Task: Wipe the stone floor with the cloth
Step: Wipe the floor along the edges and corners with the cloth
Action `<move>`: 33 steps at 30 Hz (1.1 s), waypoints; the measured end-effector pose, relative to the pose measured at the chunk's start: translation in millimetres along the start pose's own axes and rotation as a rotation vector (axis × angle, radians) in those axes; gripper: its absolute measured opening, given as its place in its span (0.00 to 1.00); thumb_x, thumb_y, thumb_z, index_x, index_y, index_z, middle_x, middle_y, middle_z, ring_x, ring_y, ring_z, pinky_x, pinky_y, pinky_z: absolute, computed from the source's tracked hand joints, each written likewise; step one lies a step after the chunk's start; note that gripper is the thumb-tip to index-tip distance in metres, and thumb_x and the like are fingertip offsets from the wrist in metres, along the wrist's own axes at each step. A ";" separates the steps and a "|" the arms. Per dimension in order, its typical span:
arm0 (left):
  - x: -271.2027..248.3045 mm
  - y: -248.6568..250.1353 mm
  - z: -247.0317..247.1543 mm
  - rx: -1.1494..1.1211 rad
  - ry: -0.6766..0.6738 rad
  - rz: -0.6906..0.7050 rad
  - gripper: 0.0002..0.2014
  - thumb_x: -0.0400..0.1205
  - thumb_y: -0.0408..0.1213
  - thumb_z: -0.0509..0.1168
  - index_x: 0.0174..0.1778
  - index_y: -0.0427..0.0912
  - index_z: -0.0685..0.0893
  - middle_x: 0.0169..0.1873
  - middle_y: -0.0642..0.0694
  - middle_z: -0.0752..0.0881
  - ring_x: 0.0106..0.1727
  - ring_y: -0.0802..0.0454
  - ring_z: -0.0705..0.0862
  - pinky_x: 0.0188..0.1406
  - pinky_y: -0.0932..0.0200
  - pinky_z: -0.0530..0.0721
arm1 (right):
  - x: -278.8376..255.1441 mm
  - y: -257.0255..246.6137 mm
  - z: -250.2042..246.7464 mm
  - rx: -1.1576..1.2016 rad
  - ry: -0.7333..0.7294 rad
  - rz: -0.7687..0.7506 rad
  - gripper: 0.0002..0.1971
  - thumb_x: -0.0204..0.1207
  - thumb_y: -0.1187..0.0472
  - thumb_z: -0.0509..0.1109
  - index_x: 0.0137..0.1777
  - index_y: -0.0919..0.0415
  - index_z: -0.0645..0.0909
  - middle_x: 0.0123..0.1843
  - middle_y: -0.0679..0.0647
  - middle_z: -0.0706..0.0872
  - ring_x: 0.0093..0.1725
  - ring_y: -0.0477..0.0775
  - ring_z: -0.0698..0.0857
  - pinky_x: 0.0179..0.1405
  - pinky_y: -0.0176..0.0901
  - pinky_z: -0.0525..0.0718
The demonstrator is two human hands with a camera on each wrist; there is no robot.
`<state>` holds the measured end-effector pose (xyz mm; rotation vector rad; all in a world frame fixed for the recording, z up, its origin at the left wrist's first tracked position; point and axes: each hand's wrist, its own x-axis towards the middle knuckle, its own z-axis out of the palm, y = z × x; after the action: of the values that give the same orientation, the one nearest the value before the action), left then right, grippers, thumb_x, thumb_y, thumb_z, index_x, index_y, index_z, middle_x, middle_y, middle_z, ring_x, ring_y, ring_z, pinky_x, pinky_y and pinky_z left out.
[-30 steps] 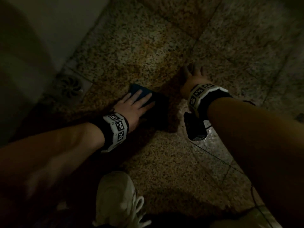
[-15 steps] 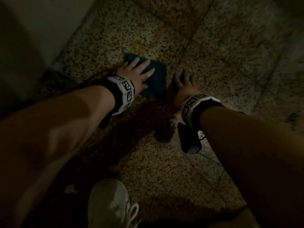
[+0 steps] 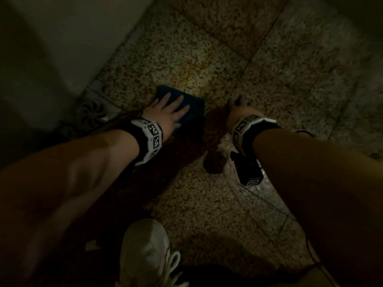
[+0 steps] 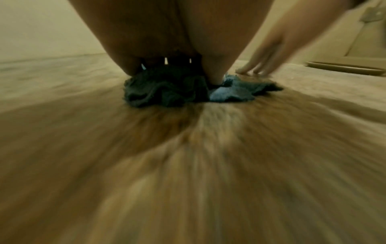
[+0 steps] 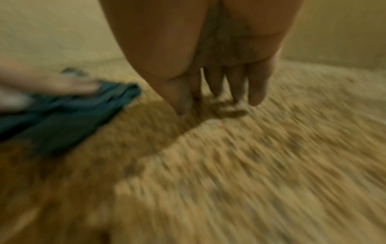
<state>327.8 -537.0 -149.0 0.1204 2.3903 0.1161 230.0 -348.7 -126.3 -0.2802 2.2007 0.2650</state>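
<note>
The cloth [image 3: 191, 104], dark blue and bunched, is lying on the floor [image 3: 207, 65] at about 11 o'clock from your shoe [image 3: 145, 253], and your left hand [image 3: 167, 113] is pressing it flat with fingers straight and spread. Your right hand [image 3: 238, 106] is sitting just beside it at 3 o'clock, holding nothing, with its straight fingertips [image 5: 255, 99] touching the bare stone. A drain [image 3: 93, 113] is sitting at 9 o'clock from the cloth, against the wall [image 3: 62, 38].
</note>
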 end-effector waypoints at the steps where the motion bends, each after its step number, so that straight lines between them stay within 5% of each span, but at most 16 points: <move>1: -6.9 -3.9 7.4 -0.006 0.002 -0.001 0.28 0.89 0.48 0.43 0.83 0.55 0.38 0.82 0.50 0.33 0.83 0.41 0.35 0.80 0.49 0.44 | -0.6 -5.3 -2.9 -0.004 0.020 0.005 0.33 0.85 0.61 0.57 0.85 0.57 0.45 0.86 0.61 0.43 0.83 0.67 0.53 0.74 0.64 0.68; 7: -34.0 -15.8 33.8 -0.001 0.019 -0.026 0.28 0.89 0.47 0.43 0.83 0.54 0.36 0.82 0.50 0.32 0.82 0.41 0.34 0.80 0.51 0.44 | 1.7 -34.7 -9.1 -0.036 0.004 -0.057 0.38 0.85 0.57 0.59 0.84 0.45 0.35 0.84 0.48 0.29 0.83 0.63 0.35 0.78 0.71 0.57; 14: -13.9 -23.1 6.8 0.037 -0.018 0.003 0.29 0.89 0.46 0.45 0.83 0.56 0.37 0.82 0.52 0.32 0.82 0.41 0.35 0.80 0.48 0.45 | -1.1 -54.8 -3.9 -0.138 -0.004 -0.056 0.36 0.86 0.45 0.49 0.84 0.61 0.35 0.85 0.62 0.36 0.83 0.70 0.41 0.80 0.65 0.52; 26: 46.9 -7.4 -44.9 -0.090 -0.006 -0.137 0.29 0.90 0.44 0.46 0.83 0.57 0.37 0.82 0.52 0.32 0.82 0.40 0.35 0.80 0.44 0.47 | -0.4 -42.4 -9.6 0.096 -0.120 -0.081 0.42 0.83 0.62 0.61 0.83 0.48 0.32 0.83 0.48 0.26 0.83 0.61 0.32 0.79 0.66 0.57; 31: 19.3 -16.6 -23.3 -0.113 0.004 -0.121 0.28 0.90 0.46 0.44 0.83 0.54 0.37 0.82 0.50 0.33 0.82 0.39 0.35 0.80 0.45 0.48 | -3.8 -47.7 -12.3 -0.012 -0.091 -0.045 0.44 0.82 0.55 0.65 0.84 0.53 0.34 0.84 0.53 0.31 0.83 0.65 0.39 0.77 0.67 0.61; 33: 1.9 -23.8 -7.6 -0.096 0.018 -0.101 0.28 0.90 0.46 0.44 0.83 0.53 0.38 0.82 0.49 0.34 0.83 0.38 0.36 0.80 0.46 0.48 | -6.9 -54.1 -17.1 -0.040 -0.014 -0.040 0.35 0.84 0.55 0.61 0.84 0.63 0.48 0.85 0.63 0.49 0.82 0.68 0.57 0.72 0.62 0.70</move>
<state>320.0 -560.7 -147.5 -0.0462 2.3990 0.1851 237.0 -404.3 -115.4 -0.3433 2.1752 0.2885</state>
